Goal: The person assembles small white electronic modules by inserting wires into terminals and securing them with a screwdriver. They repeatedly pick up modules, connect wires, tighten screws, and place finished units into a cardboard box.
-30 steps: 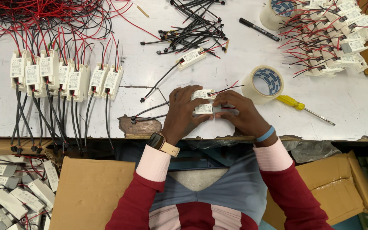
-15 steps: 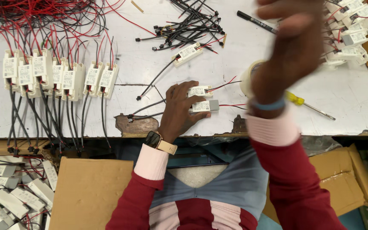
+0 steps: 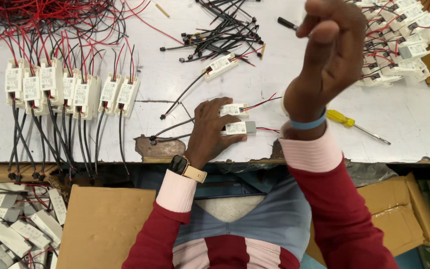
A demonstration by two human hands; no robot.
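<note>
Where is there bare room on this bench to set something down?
Bare white bench lies right of the yellow-handled screwdriver, and between the row of white modules and the left hand. The top edge is crowded with wires.

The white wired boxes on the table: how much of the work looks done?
Done: a row of wired boxes lies lined up at left. In hand: the left hand presses two boxes; the right hand is raised. Left: a pile of boxes waits at right.
</note>
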